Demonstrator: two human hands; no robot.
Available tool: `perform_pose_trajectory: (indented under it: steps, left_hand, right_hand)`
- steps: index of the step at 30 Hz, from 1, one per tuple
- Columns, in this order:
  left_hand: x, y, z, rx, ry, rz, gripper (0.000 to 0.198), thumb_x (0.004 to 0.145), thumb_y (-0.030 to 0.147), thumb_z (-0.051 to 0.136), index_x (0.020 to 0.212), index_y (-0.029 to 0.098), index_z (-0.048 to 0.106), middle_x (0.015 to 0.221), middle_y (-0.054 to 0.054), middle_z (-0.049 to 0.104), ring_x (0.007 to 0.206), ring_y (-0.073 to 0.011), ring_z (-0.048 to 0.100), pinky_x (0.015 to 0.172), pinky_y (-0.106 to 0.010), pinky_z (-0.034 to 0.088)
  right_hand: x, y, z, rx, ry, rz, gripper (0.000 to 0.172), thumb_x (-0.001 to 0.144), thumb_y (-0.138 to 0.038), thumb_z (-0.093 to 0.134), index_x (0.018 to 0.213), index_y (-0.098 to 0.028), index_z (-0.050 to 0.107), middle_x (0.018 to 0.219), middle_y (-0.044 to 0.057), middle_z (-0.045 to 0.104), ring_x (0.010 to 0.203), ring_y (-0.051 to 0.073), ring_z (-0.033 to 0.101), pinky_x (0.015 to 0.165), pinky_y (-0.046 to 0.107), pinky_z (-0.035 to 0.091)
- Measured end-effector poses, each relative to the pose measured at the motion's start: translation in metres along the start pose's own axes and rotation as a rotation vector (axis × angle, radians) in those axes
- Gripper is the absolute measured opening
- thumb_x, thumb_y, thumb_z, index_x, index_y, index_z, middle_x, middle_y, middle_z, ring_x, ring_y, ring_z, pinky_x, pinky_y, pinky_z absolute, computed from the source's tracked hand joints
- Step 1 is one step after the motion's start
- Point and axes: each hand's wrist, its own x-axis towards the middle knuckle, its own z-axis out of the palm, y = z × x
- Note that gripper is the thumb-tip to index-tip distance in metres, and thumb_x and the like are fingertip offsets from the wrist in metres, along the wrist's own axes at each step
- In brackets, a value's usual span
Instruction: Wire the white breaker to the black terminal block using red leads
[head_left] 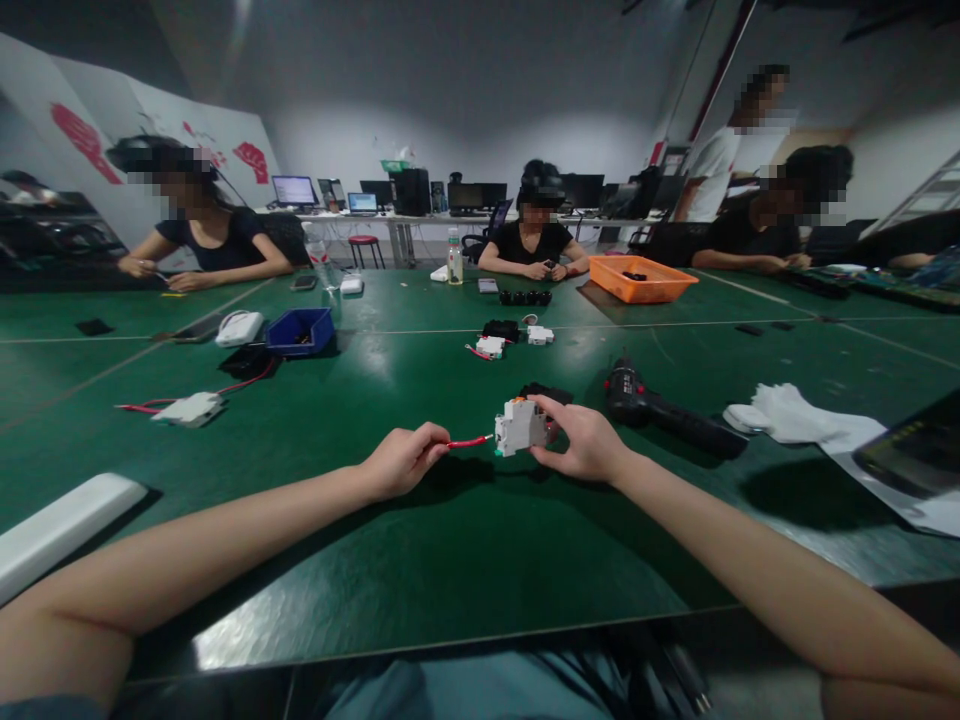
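Observation:
My left hand pinches a short red wire, its bare metal tip pointing right. That tip is at the left side of a white circuit breaker; whether it touches or enters the breaker I cannot tell. My right hand grips the breaker from its right side, thumb below and fingers on top. Orange and green details show on the breaker's edges. Behind it lies a black part, partly hidden. Farther back are two more white breakers, one with a red wire and another beside it.
A black power screwdriver lies right of my right hand, near white cloth gloves. At left are a wired breaker, a blue bin and a long white case. An orange tray stands farther back. Several people are nearby.

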Motion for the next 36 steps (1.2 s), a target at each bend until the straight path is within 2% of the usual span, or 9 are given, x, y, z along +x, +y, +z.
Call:
perform_pose_trajectory:
  steps: [7, 11, 19, 26, 29, 36]
  left_hand:
    - [-0.0002, -0.0042, 0.001, 0.081, -0.033, 0.064, 0.027, 0.101, 0.038, 0.039, 0.104, 0.02, 0.058, 0.068, 0.002, 0.062, 0.054, -0.0122, 0.055, 0.054, -0.022, 0.036]
    - [0.0, -0.0036, 0.0003, 0.109, -0.055, 0.07, 0.03, 0.102, 0.04, 0.037, 0.105, 0.02, 0.058, 0.065, 0.002, 0.061, 0.053, -0.0127, 0.055, 0.053, -0.022, 0.035]
    - [-0.0008, -0.0034, -0.0015, 0.18, -0.076, 0.132, 0.037, 0.103, 0.044, 0.033, 0.107, 0.02, 0.06, 0.069, 0.0, 0.065, 0.057, -0.0131, 0.061, 0.056, -0.022, 0.037]
    - [-0.0011, -0.007, -0.0008, 0.173, -0.04, 0.207, 0.04, 0.103, 0.048, 0.034, 0.105, 0.021, 0.063, 0.066, 0.0, 0.066, 0.055, -0.0124, 0.06, 0.055, -0.022, 0.036]
    - [-0.0008, -0.0091, -0.0001, 0.156, -0.03, 0.213, 0.041, 0.103, 0.05, 0.034, 0.104, 0.021, 0.063, 0.066, 0.001, 0.065, 0.055, -0.0123, 0.059, 0.055, -0.022, 0.035]
    - [-0.0012, -0.0083, -0.0013, 0.173, -0.045, 0.205, 0.043, 0.103, 0.053, 0.034, 0.104, 0.022, 0.064, 0.065, 0.001, 0.065, 0.056, -0.0112, 0.059, 0.057, -0.021, 0.036]
  right_hand:
    - [-0.0008, -0.0003, 0.003, -0.014, -0.022, -0.003, 0.068, 0.087, -0.047, 0.061, 0.143, -0.013, 0.042, 0.097, 0.011, 0.072, 0.073, 0.024, 0.065, 0.065, 0.036, 0.049]
    - [-0.001, -0.0013, 0.0026, -0.031, -0.04, -0.015, 0.069, 0.088, -0.047, 0.061, 0.144, -0.012, 0.042, 0.101, 0.012, 0.072, 0.073, 0.023, 0.064, 0.064, 0.035, 0.047]
    - [0.0006, -0.0013, 0.0013, -0.04, -0.074, 0.008, 0.068, 0.087, -0.048, 0.062, 0.141, -0.009, 0.047, 0.093, 0.012, 0.072, 0.072, 0.024, 0.064, 0.064, 0.034, 0.046]
    - [0.0005, -0.0011, 0.0016, 0.025, -0.113, 0.044, 0.067, 0.085, -0.047, 0.064, 0.14, -0.014, 0.046, 0.096, 0.011, 0.072, 0.075, 0.024, 0.066, 0.066, 0.034, 0.047]
    - [0.0001, -0.001, 0.0018, 0.077, -0.121, 0.053, 0.067, 0.084, -0.044, 0.065, 0.141, -0.015, 0.045, 0.1, 0.011, 0.072, 0.079, 0.024, 0.067, 0.069, 0.034, 0.049]
    - [0.0012, -0.0002, 0.0008, 0.079, -0.137, 0.044, 0.067, 0.085, -0.045, 0.064, 0.141, -0.014, 0.045, 0.096, 0.01, 0.072, 0.078, 0.024, 0.067, 0.071, 0.035, 0.049]
